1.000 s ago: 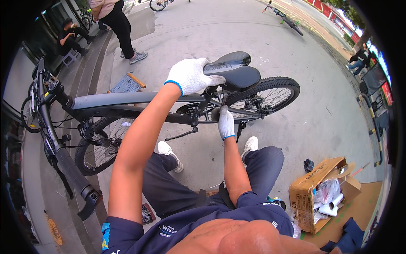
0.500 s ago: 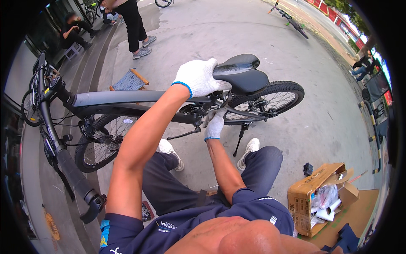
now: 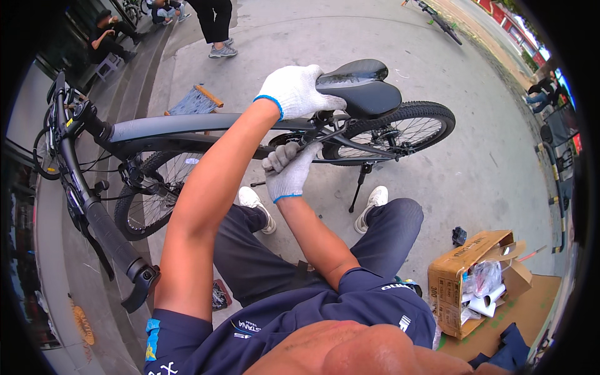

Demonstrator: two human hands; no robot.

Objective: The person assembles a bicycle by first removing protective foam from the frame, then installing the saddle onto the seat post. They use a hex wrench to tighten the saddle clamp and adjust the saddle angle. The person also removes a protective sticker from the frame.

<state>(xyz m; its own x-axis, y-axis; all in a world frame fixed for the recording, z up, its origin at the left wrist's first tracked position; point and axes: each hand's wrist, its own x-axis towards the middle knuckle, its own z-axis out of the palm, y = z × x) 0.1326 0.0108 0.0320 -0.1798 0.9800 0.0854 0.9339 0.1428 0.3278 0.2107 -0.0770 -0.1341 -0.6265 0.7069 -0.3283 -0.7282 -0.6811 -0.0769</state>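
My left hand (image 3: pixel 294 92), in a white knit glove with a blue cuff, grips the nose of the black bicycle saddle (image 3: pixel 369 99). The thumb side lies along the saddle's edge; some fingers are hidden. Below it my right hand (image 3: pixel 291 170), gloved alike with greyish fingertips, is closed beside the seat-tube area. Its fingers are curled and its thumb side points up toward the seat clamp; what it holds, if anything, I cannot make out. The dark grey bicycle frame (image 3: pixel 181 125) stands sideways before me, handlebar (image 3: pixel 94 219) at left, rear wheel (image 3: pixel 431 125) at right.
The kickstand (image 3: pixel 359 189) is down on the concrete. At lower right stands an open cardboard box (image 3: pixel 453 287) with plastic wrapping inside. A folding stool (image 3: pixel 195 101) sits beyond the bicycle. Farther off are a standing person (image 3: pixel 214 22), seated people and another bicycle (image 3: pixel 437 22).
My right hand has shifted left and slightly up from the seat clamp, its fingers now curled in view. My left hand stays on the saddle. The whole view has tilted slightly.
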